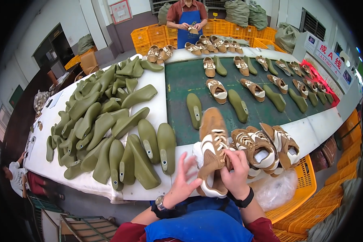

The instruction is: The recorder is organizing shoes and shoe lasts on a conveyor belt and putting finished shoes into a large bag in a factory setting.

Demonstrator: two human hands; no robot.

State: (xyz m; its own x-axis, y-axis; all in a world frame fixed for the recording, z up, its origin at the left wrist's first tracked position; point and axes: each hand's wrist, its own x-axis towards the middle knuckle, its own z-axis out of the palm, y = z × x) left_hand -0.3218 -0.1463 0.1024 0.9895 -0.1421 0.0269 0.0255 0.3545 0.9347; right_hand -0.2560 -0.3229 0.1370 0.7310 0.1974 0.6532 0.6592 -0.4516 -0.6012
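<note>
A brown sneaker upper (209, 125) with white trim and white laces is held up over the near edge of the table, toe pointing away from me. My right hand (235, 171) grips its right side near the collar, fingers closed on the edge. Beside the heel on the other side, my left hand (180, 185) has its fingers spread; whether the thumb touches the shoe I cannot tell. Several similar brown and white shoe uppers (266, 147) stand bunched just right of my right hand. Left of my left hand, a green shoe last (166, 147) lies on the white tabletop.
A large heap of green lasts (97, 117) covers the left of the white table (151, 191). On the green belt (177, 76), lasts and uppers lie in rows. An orange crate (304, 185) with clear plastic stands at right. Across the table, a person (188, 20) handles a shoe.
</note>
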